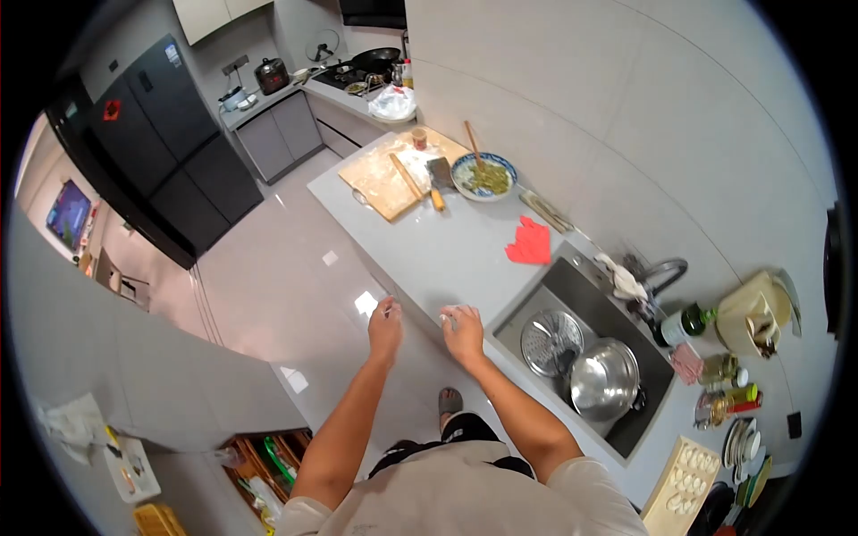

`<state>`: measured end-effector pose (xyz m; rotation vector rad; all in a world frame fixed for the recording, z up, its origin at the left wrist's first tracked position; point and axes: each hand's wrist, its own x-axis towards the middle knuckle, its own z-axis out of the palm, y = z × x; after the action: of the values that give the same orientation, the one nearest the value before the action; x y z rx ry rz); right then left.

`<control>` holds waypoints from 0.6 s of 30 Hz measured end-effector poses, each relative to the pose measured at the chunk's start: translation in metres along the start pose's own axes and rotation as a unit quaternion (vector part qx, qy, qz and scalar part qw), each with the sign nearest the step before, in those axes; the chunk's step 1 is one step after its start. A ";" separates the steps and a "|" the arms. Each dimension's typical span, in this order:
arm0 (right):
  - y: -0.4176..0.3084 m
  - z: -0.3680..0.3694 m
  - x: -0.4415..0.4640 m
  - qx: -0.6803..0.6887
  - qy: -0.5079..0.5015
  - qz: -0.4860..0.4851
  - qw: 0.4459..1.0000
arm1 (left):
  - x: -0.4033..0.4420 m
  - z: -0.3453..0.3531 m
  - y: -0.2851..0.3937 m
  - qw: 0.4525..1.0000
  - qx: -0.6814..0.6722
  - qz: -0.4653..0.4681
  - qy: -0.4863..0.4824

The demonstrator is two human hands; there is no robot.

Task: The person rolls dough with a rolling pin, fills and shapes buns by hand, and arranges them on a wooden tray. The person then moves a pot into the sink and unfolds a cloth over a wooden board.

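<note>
My left hand is held over the floor beside the counter, its fingers curled in and whitish at the tips, with nothing visible in them. To its right, by the counter's front edge, is my right hand, fingers loosely bent and slightly apart, dusted white and holding nothing I can see. The hands do not touch. Farther back on the counter lies a floury wooden board with a rolling pin and a cleaver. Beside it, a patterned bowl holds green filling and a wooden utensil.
A red cloth lies near the sink, which holds a steel pot and a perforated steamer plate. Dumplings sit on a wooden tray at the lower right. Jars and bottles line the wall.
</note>
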<state>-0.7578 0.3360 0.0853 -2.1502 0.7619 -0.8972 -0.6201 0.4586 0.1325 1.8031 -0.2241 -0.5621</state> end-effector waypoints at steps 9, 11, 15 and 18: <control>-0.037 0.145 0.180 0.005 -0.077 -0.030 0.997 | 0.221 -0.054 0.024 0.998 -0.058 -0.007 0.023; -0.042 0.183 0.216 -0.002 -0.072 -0.044 0.996 | 0.269 -0.067 0.034 0.998 -0.066 -0.009 0.015; -0.049 0.271 0.286 -0.024 -0.054 -0.038 0.998 | 0.377 -0.105 0.043 0.997 -0.083 -0.002 -0.010; -0.068 0.326 0.340 -0.041 -0.032 -0.023 0.998 | 0.456 -0.141 0.061 0.997 -0.064 0.020 -0.036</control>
<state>-0.2897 0.2500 0.0894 -2.2657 0.7318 -0.8304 -0.1493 0.3645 0.1005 1.6532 -0.2662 -0.6002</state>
